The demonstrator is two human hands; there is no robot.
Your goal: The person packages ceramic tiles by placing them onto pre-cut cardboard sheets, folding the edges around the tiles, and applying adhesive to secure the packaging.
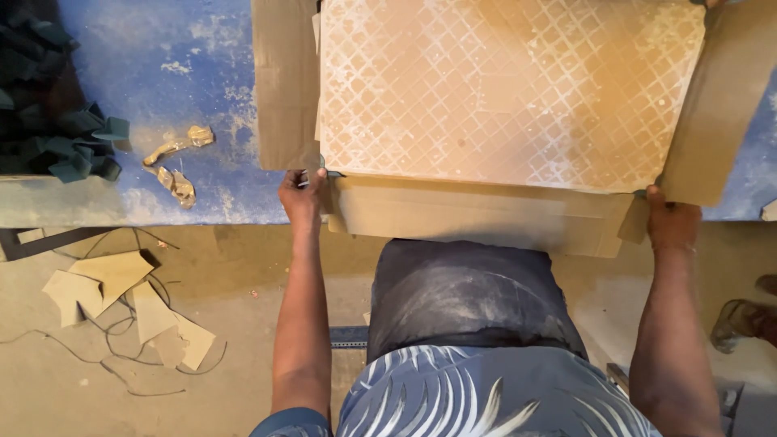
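A large square tile (510,89), tan with a pale diamond lattice pattern on its upturned face, lies in an open flat cardboard box (477,214) on a blue dusty table (170,73). My left hand (303,194) grips the tile's near left corner where the box flap meets it. At the near right corner, my right hand (670,218) holds the tile's edge beside the raised right flap (720,105). The left flap (283,81) lies folded out flat.
Crumpled brown tape scraps (174,162) lie on the table to the left. Dark green foam corner pieces (65,121) are piled at the far left. Cardboard offcuts (113,291) and thin wires litter the floor. Another person's sandalled foot (745,320) stands at right.
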